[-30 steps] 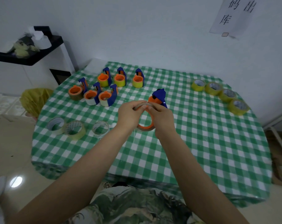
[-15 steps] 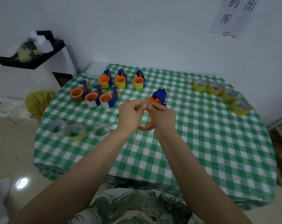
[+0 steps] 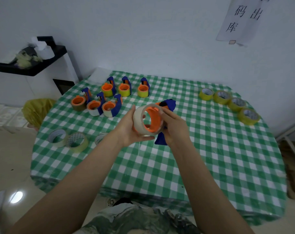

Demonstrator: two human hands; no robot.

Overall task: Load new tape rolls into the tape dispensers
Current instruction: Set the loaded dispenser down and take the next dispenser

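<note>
Above the table's middle I hold a blue tape dispenser [image 3: 168, 105] with an orange hub [image 3: 154, 119]. A clear tape roll [image 3: 138, 118] sits around that hub. My left hand [image 3: 128, 130] cups the roll from the left and below. My right hand [image 3: 175, 127] grips the dispenser's blue body from the right. Several loaded dispensers [image 3: 109, 107] stand at the back left. Several yellow tape rolls [image 3: 222, 97] lie in a row at the back right. Three loose clear rolls [image 3: 76, 141] lie at the front left, one partly hidden by my left forearm.
The table carries a green checked cloth [image 3: 211, 157] and stands against a white wall. A black shelf [image 3: 30, 63] with clutter hangs at the left, with a yellow bag [image 3: 37, 109] below it. A paper sign [image 3: 241, 19] is on the wall.
The hands have turned the dispenser so the hub's open side faces me, and the clear roll now sits fully around the orange hub. The camera has tilted slightly.
</note>
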